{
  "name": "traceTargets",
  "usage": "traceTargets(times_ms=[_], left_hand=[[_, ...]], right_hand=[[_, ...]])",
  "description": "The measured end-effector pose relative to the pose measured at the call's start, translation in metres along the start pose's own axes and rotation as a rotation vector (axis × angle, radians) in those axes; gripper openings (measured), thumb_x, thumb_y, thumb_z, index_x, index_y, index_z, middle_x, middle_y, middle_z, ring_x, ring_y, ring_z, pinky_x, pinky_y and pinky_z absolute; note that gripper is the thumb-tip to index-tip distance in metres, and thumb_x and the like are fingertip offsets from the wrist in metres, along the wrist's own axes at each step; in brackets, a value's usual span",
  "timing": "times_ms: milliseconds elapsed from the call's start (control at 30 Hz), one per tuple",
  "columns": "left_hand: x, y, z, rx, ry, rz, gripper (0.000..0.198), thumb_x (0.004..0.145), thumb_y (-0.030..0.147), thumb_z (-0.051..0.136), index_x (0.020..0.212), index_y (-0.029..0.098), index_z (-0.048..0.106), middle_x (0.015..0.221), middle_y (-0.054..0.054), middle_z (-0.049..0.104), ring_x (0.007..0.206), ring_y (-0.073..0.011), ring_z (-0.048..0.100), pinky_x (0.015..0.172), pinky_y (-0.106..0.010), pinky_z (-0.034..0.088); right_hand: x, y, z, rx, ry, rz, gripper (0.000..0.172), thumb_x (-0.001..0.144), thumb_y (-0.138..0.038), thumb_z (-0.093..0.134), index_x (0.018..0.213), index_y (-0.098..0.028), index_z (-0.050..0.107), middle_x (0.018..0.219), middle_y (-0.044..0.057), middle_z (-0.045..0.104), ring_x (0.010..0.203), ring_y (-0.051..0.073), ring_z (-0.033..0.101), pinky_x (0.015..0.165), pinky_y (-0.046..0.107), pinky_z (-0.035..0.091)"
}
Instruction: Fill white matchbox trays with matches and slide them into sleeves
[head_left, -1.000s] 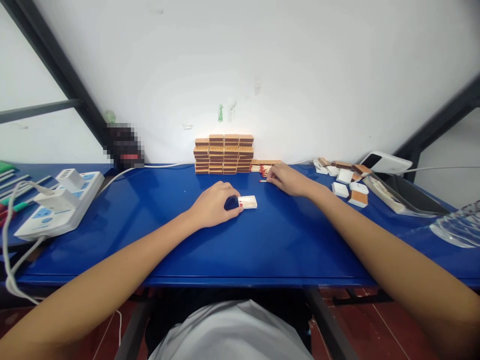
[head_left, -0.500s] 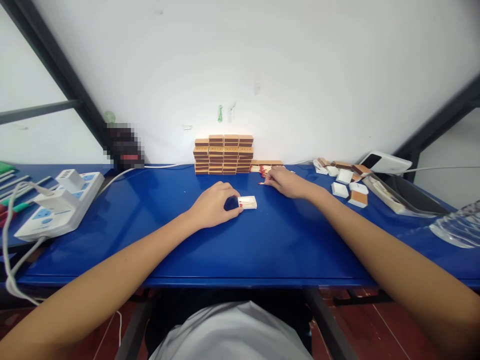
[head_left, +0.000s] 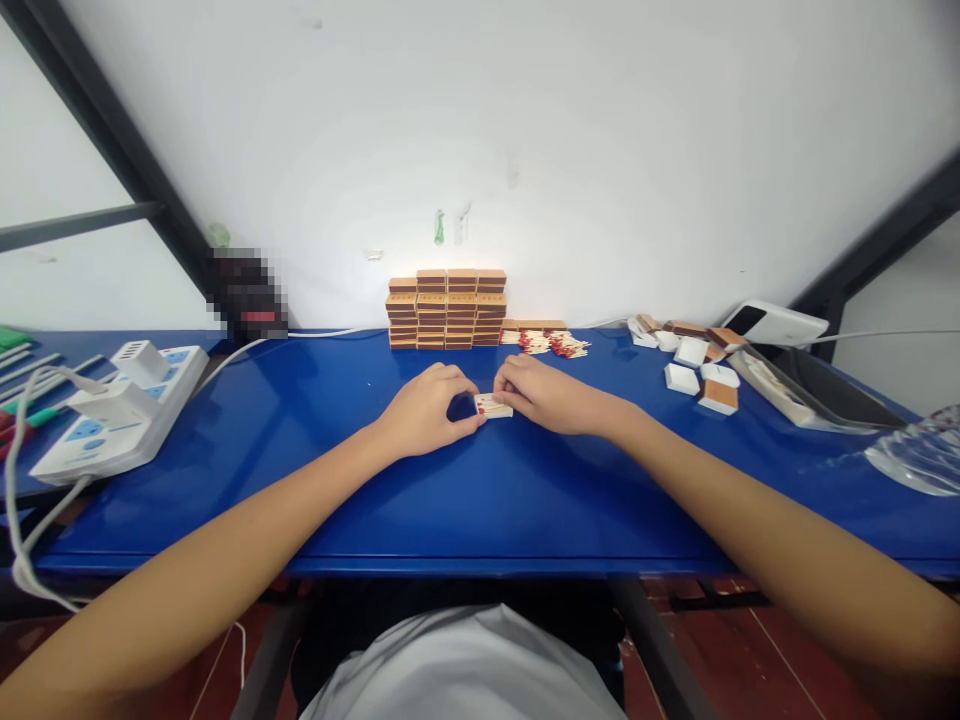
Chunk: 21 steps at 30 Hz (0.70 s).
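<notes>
A small white matchbox tray [head_left: 501, 415] lies on the blue table, with a few red-tipped matchsticks [head_left: 491, 404] in it. My left hand [head_left: 429, 410] grips the tray's left end between thumb and fingertips. Over the tray's right side, my right hand [head_left: 551, 393] is closed in a pinch on a matchstick that its fingers mostly hide. Behind that hand, loose matchsticks [head_left: 568, 345] lie in small heaps. Brown-sided matchboxes [head_left: 446, 312] stand stacked against the wall, left of the heaps.
White and brown box parts [head_left: 681, 378] lie scattered at the right, near a white device [head_left: 776, 325] and a dark pouch [head_left: 832, 390]. Clear plastic [head_left: 919, 460] rests at the right edge. A power strip [head_left: 120, 420] with cables sits at the left.
My right hand has moved from the matchstick heaps left and nearer to me, over the tray. The heaps now show fully. My left hand stays on the tray.
</notes>
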<state>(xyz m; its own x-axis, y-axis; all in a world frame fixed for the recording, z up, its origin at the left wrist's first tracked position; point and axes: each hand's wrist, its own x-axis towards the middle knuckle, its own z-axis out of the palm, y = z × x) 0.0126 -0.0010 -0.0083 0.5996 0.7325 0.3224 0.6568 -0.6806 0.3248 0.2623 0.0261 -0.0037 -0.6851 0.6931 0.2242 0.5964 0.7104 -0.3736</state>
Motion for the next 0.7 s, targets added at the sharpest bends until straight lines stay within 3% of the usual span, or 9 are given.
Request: traceTargets(times_ms=[367, 700], left_hand=[[-0.0003, -0.0009, 0.0005, -0.004, -0.001, 0.008, 0.024, 0.097, 0.040, 0.076, 0.111, 0.020, 0.075, 0.116, -0.009, 0.076, 0.108, -0.0293, 0.066, 0.094, -0.045, 0.055], [0.0003, -0.0009, 0.0003, -0.002, -0.007, 0.004, 0.023, 0.096, 0.039, 0.077, 0.110, 0.021, 0.075, 0.115, -0.008, 0.075, 0.108, -0.0292, 0.067, 0.094, -0.045, 0.055]], right_hand=[[-0.0013, 0.0019, -0.0057, -0.021, -0.040, 0.023, 0.009, 0.100, -0.025, 0.062, 0.095, -0.020, 0.068, 0.097, 0.008, 0.064, 0.087, 0.022, 0.061, 0.077, 0.034, 0.045], [-0.0015, 0.0034, -0.0028, -0.082, -0.039, 0.068, 0.012, 0.101, -0.025, 0.061, 0.092, -0.020, 0.066, 0.095, 0.007, 0.066, 0.083, 0.021, 0.059, 0.075, 0.033, 0.043]])
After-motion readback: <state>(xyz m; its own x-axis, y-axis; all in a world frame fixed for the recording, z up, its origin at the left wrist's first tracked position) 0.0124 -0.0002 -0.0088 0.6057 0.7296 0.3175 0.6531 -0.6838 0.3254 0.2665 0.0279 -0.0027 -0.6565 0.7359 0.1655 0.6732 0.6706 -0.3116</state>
